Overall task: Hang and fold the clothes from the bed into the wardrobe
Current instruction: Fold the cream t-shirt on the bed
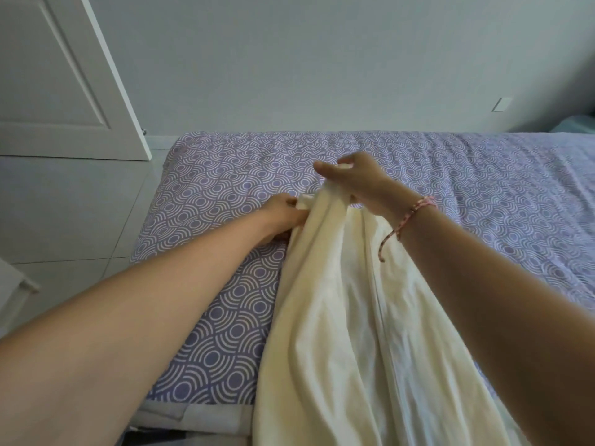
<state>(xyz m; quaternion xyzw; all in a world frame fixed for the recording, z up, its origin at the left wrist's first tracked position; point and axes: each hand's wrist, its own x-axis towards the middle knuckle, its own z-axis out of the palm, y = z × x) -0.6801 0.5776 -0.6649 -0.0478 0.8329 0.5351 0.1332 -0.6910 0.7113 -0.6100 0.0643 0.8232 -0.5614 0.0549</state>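
Note:
A long cream-coloured garment (pixel 347 317) stretches from the near edge of the bed up to both my hands. My left hand (pixel 283 210) pinches its far end on the left side. My right hand (pixel 357 181), with a pink bracelet on the wrist, grips the same end slightly higher and to the right, lifting the cloth off the bed. The bed (pixel 483 194) has a purple cover with a white arc pattern.
A white door (pixel 64 78) stands at the left by the foot of the bed, with grey floor tiles (pixel 70 214) below it. A plain wall (pixel 322 59) runs behind the bed. Grey cloth (pixel 193 416) shows at the near edge.

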